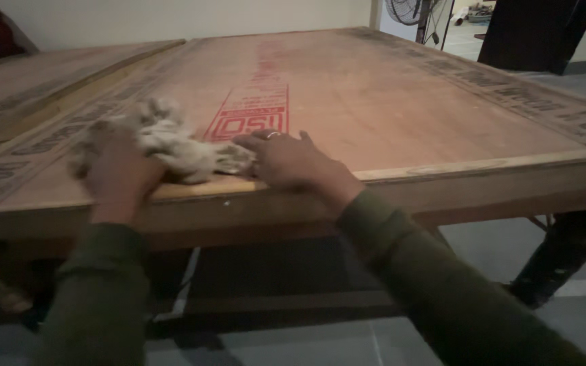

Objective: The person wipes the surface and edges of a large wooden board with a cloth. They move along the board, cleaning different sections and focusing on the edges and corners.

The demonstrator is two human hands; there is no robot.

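Note:
A crumpled pale grey rag (178, 146) lies on the near edge of a large reddish plywood sheet (388, 102). My left hand (118, 169) rests on the rag's left part and looks blurred. My right hand (286, 159) lies flat on the sheet, fingers pointing left, pressing the rag's right end; a ring shows on one finger. Both arms wear dark olive sleeves.
The plywood has a red printed stamp (249, 115) near its middle and dark print along the edges. A second board (42, 74) lies to the left. A dark stand leg (557, 257) is under the right side. A fan (408, 10) stands far back.

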